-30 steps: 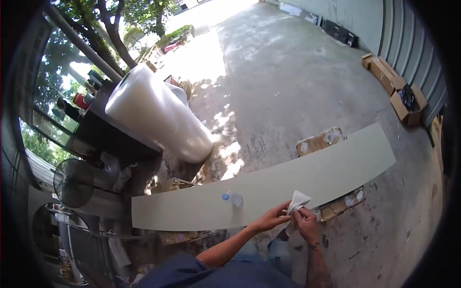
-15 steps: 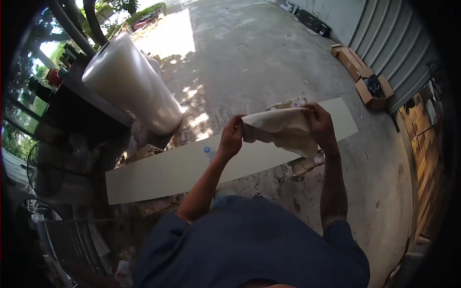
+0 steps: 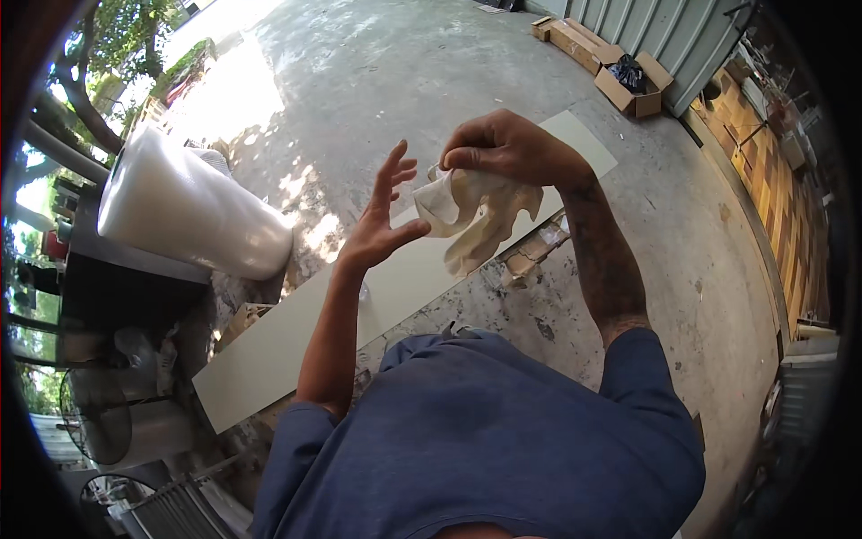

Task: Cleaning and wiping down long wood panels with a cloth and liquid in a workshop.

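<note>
A crumpled cream-coloured cloth [image 3: 489, 211] hangs in folds from my right hand [image 3: 516, 151], whose fingers pinch its upper edge. My left hand [image 3: 382, 216] is off to the left of the cloth, fingers spread and thumb pointing toward it, with nothing held. Beneath both hands lies a long pale board [image 3: 404, 289], running from lower left to upper right. Part of a clear bottle [image 3: 364, 293] shows on the board beside my left forearm; the rest is hidden behind the arm.
Cardboard pieces [image 3: 536, 251] lie under the board's near edge. A large roll of clear plastic wrap [image 3: 197, 202] stands at the left. Open cardboard boxes [image 3: 633, 85] sit by the metal wall at the far right. Wooden panels [image 3: 750, 175] lean along the right side.
My left hand has let go of the cloth and opened. The cloth, stretched between both hands before, now dangles bunched from my right hand, which has moved left. The whole view has turned.
</note>
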{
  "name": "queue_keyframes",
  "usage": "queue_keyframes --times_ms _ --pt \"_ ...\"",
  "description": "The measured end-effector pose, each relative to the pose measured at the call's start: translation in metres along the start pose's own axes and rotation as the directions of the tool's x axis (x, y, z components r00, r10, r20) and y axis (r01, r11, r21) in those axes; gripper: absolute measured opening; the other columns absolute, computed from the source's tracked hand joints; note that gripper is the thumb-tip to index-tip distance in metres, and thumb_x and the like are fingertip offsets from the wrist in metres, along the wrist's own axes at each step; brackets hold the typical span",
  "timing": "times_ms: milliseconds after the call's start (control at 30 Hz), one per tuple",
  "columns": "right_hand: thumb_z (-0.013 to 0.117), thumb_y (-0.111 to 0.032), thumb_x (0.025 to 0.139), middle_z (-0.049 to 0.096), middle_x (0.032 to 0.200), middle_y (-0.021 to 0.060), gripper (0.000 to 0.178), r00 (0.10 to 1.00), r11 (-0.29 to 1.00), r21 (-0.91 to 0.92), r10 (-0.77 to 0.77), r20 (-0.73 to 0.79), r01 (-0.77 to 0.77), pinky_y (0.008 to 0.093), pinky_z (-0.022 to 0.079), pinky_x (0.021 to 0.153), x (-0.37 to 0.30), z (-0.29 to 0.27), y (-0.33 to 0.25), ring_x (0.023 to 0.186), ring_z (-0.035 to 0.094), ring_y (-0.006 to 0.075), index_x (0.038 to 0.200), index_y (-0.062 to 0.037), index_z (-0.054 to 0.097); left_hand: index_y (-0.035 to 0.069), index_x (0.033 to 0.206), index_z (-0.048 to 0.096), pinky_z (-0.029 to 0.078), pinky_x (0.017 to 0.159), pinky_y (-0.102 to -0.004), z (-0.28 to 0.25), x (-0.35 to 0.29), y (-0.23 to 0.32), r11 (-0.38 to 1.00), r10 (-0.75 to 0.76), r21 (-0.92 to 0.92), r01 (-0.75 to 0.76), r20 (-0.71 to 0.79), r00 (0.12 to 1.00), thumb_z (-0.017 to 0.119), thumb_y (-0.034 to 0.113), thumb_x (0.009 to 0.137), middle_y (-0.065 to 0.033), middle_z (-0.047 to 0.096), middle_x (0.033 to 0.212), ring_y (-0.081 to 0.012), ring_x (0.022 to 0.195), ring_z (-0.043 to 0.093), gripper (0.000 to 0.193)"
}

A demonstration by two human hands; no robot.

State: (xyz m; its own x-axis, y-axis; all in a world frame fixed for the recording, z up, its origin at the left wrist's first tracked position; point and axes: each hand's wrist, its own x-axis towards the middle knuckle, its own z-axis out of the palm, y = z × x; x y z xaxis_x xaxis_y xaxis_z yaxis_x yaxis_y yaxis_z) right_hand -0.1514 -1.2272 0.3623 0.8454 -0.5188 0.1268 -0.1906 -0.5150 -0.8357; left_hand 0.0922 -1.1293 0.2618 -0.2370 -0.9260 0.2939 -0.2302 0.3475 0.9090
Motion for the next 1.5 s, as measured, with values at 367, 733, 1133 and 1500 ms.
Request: queue_keyframes --times_ms 367,733,1133,1500 --pt "0.085 -0.025 0.08 0.069 0.086 0.0088 0.049 0.985 0.983 -0.074 0.169 -0.035 -0.171 0.0285 0.054 0.074 -0.034 -0.028 0.018 0.078 0.066 0.0158 0.117 0.0019 0.067 0.002 0.11 0.07 0.055 0.081 -0.0345 0.037 0.057 -0.011 0.984 0.048 0.174 -0.026 -0.123 0.991 0.065 0.01 0.095 -0.0145 0.074 0.098 -0.0226 0.091 0.073 0.018" --pt "0.073 -0.012 0.09 0.072 0.09 0.0044 0.02 0.824 0.857 -0.07 0.464 -0.326 -0.511 0.0275 0.052 0.077 -0.043 -0.029 0.209 0.082 0.063 0.0105 0.107 -0.0009 0.074 0.004 0.106 0.071 0.051 0.076 -0.0358 0.02 0.091 -0.135 0.969 -0.037 0.23 0.091 -0.231 0.972 0.065 0.011 0.096 -0.0127 0.069 0.094 -0.0284 0.085 0.067 0.014" --pt "0.062 -0.001 0.079 0.074 0.11 -0.0025 0.04 0.833 0.787 -0.284 0.484 -0.268 -0.548 0.0378 0.034 0.095 -0.101 0.107 0.348 0.11 0.062 0.0204 0.11 -0.0219 0.076 0.01 0.098 0.071 0.05 0.083 -0.0416 0.083 0.025 -0.303 0.876 -0.334 0.357 0.324 -0.037 0.942 0.062 0.001 0.09 -0.0106 0.066 0.096 -0.0329 0.094 0.064 0.015" --pt "0.055 -0.003 0.088 0.069 0.119 0.0172 0.04 0.74 0.707 0.256 0.67 0.057 -0.66 0.0416 0.053 0.095 -0.138 0.15 0.387 0.109 0.065 0.0379 0.126 -0.0102 0.066 0.016 0.12 0.067 0.048 0.092 -0.0398 0.076 -0.006 -0.312 0.688 -0.671 0.623 0.373 0.349 0.654 0.055 0.003 0.091 -0.0099 0.064 0.101 -0.0332 0.096 0.062 0.035"
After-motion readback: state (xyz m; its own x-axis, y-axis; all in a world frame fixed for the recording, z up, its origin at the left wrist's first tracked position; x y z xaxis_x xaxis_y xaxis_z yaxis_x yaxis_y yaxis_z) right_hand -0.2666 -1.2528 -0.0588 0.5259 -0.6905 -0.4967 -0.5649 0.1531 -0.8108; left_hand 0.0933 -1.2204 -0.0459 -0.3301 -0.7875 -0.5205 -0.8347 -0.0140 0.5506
